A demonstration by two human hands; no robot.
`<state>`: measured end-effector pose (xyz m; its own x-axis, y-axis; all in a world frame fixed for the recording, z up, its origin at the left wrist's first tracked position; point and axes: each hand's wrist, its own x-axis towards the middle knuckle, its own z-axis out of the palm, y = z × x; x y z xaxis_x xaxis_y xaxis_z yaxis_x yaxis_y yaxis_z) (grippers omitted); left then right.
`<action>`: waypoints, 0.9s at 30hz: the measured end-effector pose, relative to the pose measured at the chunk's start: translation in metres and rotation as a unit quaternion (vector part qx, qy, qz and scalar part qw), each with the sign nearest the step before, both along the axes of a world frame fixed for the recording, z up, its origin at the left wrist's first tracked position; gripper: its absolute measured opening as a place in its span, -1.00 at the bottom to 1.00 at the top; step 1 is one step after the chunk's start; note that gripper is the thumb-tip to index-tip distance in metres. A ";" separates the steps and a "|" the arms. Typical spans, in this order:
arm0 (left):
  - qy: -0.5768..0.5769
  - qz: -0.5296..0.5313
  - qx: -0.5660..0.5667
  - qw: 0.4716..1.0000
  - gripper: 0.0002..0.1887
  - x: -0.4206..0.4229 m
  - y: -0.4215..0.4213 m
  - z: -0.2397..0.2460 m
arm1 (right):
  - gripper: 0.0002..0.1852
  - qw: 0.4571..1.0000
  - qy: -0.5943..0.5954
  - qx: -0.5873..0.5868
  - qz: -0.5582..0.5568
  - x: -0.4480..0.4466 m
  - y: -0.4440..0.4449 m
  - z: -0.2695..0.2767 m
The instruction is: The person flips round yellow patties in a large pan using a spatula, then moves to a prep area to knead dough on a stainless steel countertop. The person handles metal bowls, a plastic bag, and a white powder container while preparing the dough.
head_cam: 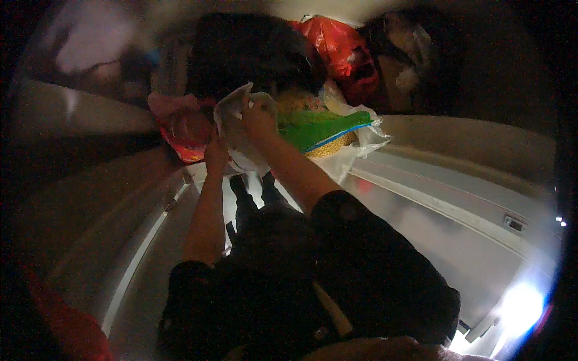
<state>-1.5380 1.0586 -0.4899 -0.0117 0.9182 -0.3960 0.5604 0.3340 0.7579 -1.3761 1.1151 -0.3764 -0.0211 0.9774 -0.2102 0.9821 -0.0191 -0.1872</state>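
A pale, whitish bag stands upright between my hands, in dim light. My left hand grips its left side near the lower part. My right hand is at its upper right, with the fingers at or inside the opening; whether they hold anything there is hidden. Right of it lies a green and clear plastic bag, with small yellowish grains or beans showing through its clear part. At the left, close to my left hand, sits a red and pink bag with a round reddish thing in it.
Behind the bags is a dark mass, perhaps a bag or cloth. A shiny red plastic bag stands at the back right, beside dim, blurred items. Curved-looking pale walls or panels flank both sides. A white panel with a small latch is at the right.
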 end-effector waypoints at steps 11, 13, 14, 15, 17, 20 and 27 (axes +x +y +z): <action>0.223 -0.231 0.048 0.946 -0.55 0.012 -0.005 0.031 | -0.31 0.944 0.262 -0.048 -0.195 -0.004 -0.015 -0.014; 0.235 -0.254 0.030 0.938 -0.59 0.019 -0.003 0.069 | -0.37 0.938 0.278 0.017 -0.205 0.015 -0.024 -0.067; 0.224 -0.250 0.031 0.941 -0.60 0.021 -0.008 0.070 | -0.39 0.960 0.217 0.019 -0.177 0.036 -0.022 -0.105; 0.187 -0.225 0.021 0.956 -0.61 0.016 -0.011 0.050 | -0.43 0.961 0.232 0.025 -0.148 0.027 -0.019 -0.091; 0.129 -0.181 -0.039 0.974 -0.61 0.014 -0.010 0.041 | -0.53 0.938 0.321 0.045 -0.120 0.010 -0.012 -0.005; 0.114 -0.139 -0.033 0.983 -0.68 0.006 -0.011 0.051 | -0.59 0.984 0.172 -0.023 0.043 0.032 0.004 -0.061; 0.138 -0.155 0.247 0.947 -0.83 -0.011 -0.009 0.031 | -0.52 0.949 0.180 -0.186 0.181 0.076 -0.008 -0.075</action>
<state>-1.5492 1.0497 -0.4589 0.2477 0.9669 0.0612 0.7732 -0.2353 0.5889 -1.3006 1.1076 -0.4518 -0.4775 0.7521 -0.4542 0.8103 0.1771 -0.5587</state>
